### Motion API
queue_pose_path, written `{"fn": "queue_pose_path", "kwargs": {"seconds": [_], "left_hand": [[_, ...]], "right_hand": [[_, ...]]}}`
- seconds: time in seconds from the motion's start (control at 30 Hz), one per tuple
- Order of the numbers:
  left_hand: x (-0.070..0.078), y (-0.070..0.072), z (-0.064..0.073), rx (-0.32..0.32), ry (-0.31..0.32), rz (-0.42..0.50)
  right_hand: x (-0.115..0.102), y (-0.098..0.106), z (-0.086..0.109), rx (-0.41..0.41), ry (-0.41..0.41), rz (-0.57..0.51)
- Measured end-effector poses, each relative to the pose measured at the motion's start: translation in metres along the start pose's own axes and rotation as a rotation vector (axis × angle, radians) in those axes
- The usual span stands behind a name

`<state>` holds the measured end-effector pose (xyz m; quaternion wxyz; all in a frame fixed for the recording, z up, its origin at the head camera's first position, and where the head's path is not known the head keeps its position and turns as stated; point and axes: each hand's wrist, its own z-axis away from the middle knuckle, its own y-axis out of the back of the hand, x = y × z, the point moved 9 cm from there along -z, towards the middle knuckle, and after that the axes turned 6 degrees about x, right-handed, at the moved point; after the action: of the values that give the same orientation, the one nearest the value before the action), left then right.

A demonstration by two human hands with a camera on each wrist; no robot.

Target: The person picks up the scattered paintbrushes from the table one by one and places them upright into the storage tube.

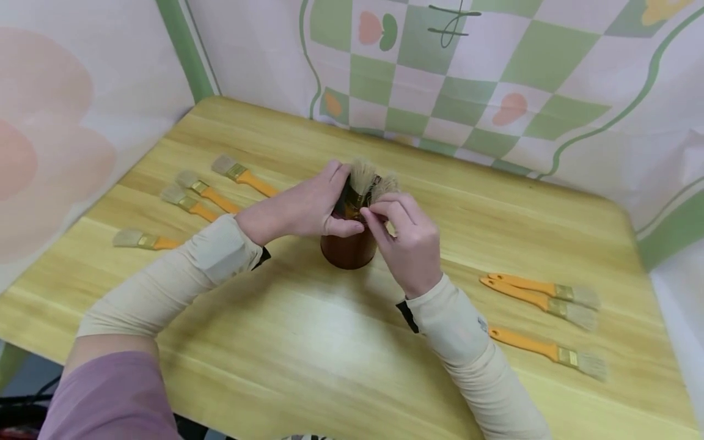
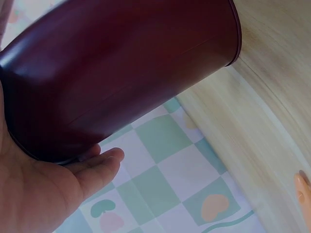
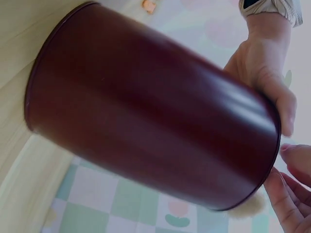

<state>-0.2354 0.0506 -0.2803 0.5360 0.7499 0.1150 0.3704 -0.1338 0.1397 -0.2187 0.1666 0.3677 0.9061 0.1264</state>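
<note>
A dark red-brown cylindrical holder (image 1: 349,252) stands upright on the wooden table, bristle brushes poking out of its top. My left hand (image 1: 305,205) grips it at the rim, thumb on the near side and fingers round the far side. One flat paintbrush (image 1: 360,177) rises bristles-up between my hands. At the rim's right side my right hand (image 1: 409,244) pinches a second paintbrush (image 1: 387,185) with thumb and forefinger below its pale bristles; the handle is hidden. In the right wrist view, bristles (image 3: 248,206) show behind the rim beside my right fingertips.
Several orange-handled paintbrushes (image 1: 255,181) lie spread on the table's left side, bristles pointing left. Three more paintbrushes (image 1: 528,342) lie at the right, bristles pointing right. A green-and-white checked curtain (image 1: 418,79) hangs behind the table's back edge.
</note>
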Motion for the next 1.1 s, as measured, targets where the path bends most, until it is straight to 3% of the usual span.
{"fn": "queue_pose_path", "kwargs": {"seconds": [0.17,0.43,0.87,1.1], "left_hand": [[-0.002,-0.002,0.000,-0.024,0.014,0.002],[-0.003,-0.004,0.000,-0.042,0.030,0.000],[-0.005,0.001,0.005,-0.018,0.053,0.023],[-0.002,-0.001,0.000,-0.034,0.036,0.010]], "right_hand": [[0.011,0.007,0.003,0.031,-0.055,0.031],[0.047,0.040,0.002,0.224,-0.226,0.067],[0.079,0.062,0.015,0.273,-0.297,0.106],[0.130,0.083,0.035,0.209,-0.513,0.240]]}}
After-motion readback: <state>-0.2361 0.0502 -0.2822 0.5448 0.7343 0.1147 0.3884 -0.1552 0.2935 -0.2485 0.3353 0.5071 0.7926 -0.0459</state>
